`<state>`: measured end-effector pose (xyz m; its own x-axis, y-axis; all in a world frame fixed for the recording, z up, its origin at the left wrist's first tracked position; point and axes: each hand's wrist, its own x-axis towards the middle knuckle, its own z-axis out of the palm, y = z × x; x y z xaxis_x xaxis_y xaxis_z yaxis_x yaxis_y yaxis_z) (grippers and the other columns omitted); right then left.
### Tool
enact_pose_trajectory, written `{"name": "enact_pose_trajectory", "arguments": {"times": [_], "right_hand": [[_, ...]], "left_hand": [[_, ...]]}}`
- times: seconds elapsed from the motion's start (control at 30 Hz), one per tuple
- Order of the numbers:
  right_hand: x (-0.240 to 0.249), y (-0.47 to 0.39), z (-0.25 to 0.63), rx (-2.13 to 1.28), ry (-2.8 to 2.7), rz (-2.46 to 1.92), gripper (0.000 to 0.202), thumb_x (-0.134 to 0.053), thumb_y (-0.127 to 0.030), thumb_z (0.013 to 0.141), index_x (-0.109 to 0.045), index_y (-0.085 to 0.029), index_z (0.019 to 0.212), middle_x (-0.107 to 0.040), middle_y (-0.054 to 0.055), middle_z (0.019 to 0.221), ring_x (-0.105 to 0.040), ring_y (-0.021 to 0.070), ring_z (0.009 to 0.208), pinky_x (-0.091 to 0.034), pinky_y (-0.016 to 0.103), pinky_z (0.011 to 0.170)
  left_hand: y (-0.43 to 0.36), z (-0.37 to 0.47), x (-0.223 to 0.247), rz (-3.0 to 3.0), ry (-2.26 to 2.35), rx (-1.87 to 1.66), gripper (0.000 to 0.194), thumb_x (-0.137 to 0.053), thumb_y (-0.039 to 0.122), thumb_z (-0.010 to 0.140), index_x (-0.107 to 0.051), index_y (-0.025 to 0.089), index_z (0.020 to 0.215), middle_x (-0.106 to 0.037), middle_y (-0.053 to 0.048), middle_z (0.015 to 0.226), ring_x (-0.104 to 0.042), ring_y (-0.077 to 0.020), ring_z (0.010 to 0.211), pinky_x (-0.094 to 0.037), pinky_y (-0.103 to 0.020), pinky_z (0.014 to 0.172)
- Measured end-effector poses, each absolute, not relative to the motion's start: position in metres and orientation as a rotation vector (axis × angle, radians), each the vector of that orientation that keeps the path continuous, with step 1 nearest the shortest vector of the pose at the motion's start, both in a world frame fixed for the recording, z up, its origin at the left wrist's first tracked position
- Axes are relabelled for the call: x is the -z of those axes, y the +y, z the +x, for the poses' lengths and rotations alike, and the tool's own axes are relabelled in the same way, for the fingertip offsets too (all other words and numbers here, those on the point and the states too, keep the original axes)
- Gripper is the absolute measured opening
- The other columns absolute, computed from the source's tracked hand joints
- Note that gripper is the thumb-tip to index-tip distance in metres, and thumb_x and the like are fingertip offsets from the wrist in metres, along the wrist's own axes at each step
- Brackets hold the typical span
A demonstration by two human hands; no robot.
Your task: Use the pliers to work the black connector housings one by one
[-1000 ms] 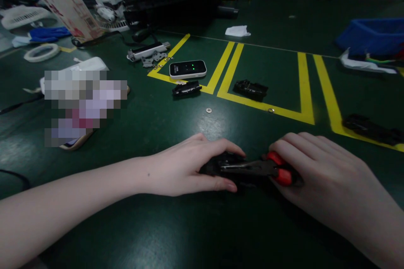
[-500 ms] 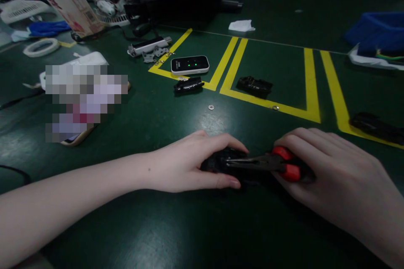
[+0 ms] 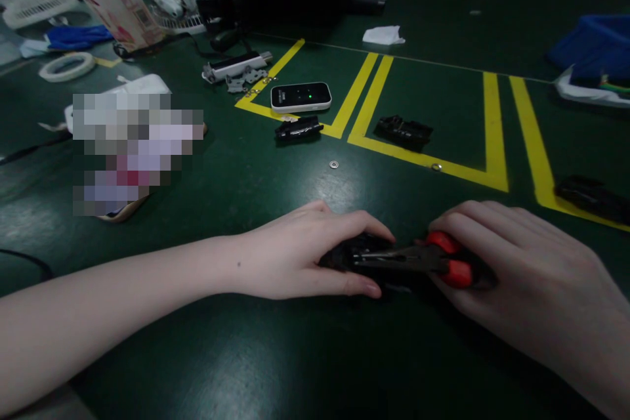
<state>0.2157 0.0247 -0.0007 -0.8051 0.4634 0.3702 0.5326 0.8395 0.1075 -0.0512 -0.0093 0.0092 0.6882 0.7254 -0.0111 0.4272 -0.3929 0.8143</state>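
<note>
Head view: the green table [image 3: 207, 354] fills the frame, crossed by yellow tape lines [image 3: 495, 125] from 12 to 3 o'clock. At 9 o'clock of centre the left hand [image 3: 295, 256] lies flat and curled over a small black part [image 3: 352, 254], fingers wrapped over its top and thumb along its near edge, pressing it to the table. At 3 o'clock of that part the right hand [image 3: 522, 275] is closed around the red handles of the pliers [image 3: 423, 261], whose dark nose points toward 9 o'clock and meets the part; whether the nose grips anything is too dark to tell.

The part looks like stiff, light moulded plastic, likely to skid on the smooth mat unless pinned from above; its long sides seem the safest hold. The pliers look rigid and heavier, with cushioned handles.

Similar black parts [image 3: 402, 131] lie at 12 o'clock, a white device [image 3: 300, 96] beyond, and a tiny washer [image 3: 333, 164] between.
</note>
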Motion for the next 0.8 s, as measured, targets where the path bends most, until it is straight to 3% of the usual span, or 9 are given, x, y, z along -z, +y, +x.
{"name": "enact_pose_trajectory", "arguments": {"times": [0.17, 0.5, 0.8], "right_hand": [[-0.0004, 0.0241, 0.2172, 0.289, -2.703, -0.738, 0.006, -0.048, -0.022, 0.087, -0.053, -0.019, 0.088, -0.058, 0.006, 0.084, -0.054, 0.0172, 0.070, -0.044, 0.028, 0.058], [0.0003, 0.0268, 0.2156, 0.252, -2.704, -0.730, 0.004, -0.048, -0.021, 0.086, -0.051, -0.020, 0.088, -0.057, 0.005, 0.083, -0.053, 0.0164, 0.068, -0.043, 0.028, 0.056], [0.0036, 0.0252, 0.2199, 0.307, -2.721, -0.726, 0.005, -0.049, -0.023, 0.085, -0.053, -0.021, 0.087, -0.056, 0.006, 0.081, -0.053, 0.0209, 0.069, -0.041, 0.033, 0.057]], "left_hand": [[-0.0095, -0.0510, -0.0102, 2.044, 0.899, -0.420, 0.041, -0.064, 0.041, 0.095, -0.054, 0.020, 0.129, -0.069, -0.003, 0.117, -0.060, -0.0185, 0.095, -0.041, -0.030, 0.087], [-0.0085, -0.0514, -0.0094, 1.995, 0.875, -0.462, 0.044, -0.065, 0.043, 0.094, -0.056, 0.019, 0.130, -0.069, -0.005, 0.114, -0.059, -0.0177, 0.087, -0.042, -0.027, 0.075], [-0.0061, -0.0518, -0.0052, 2.092, 0.838, -0.437, 0.044, -0.062, 0.044, 0.096, -0.052, 0.016, 0.129, -0.068, -0.003, 0.120, -0.061, -0.0173, 0.096, -0.037, -0.029, 0.090]]}}
